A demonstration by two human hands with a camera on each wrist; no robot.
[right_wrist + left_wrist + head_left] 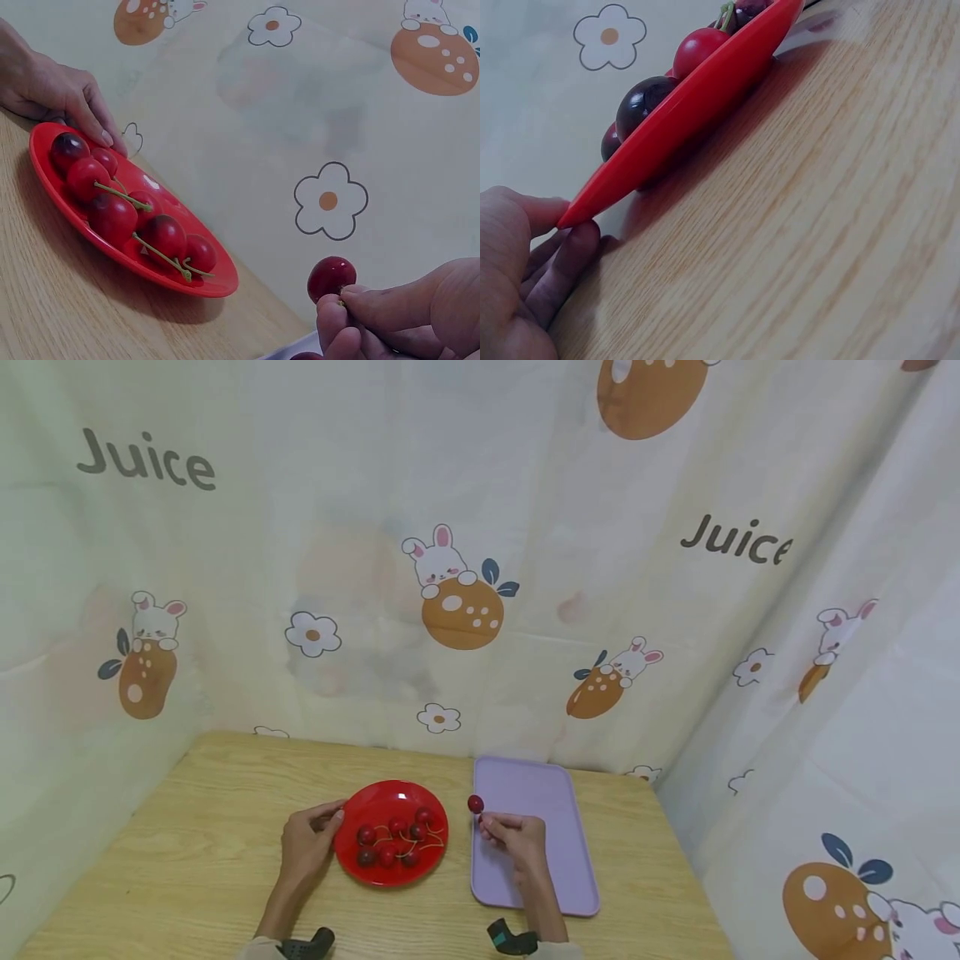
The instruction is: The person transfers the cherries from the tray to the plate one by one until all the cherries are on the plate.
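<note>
My left hand [307, 846] grips the left rim of a round red plate [390, 877], thumb above and fingers beneath, as the left wrist view shows. Several red and dark cherries [112, 217] lie on the plate, some with green stems. Over the left edge of a lilac tray [555, 860], my right hand [521, 843] pinches a dark red cherry [332, 277] by its stem between thumb and forefinger. Below those fingers, part of another dark red cherry [306, 356] shows; whether it rests on the tray cannot be made out.
Both plate and tray stand on a wooden table [225, 793], with a strip of tabletop between them. Behind and at the sides hangs a pale curtain [360, 568] printed with rabbits, fruit and flowers. A dark device [512, 937] sits at each wrist.
</note>
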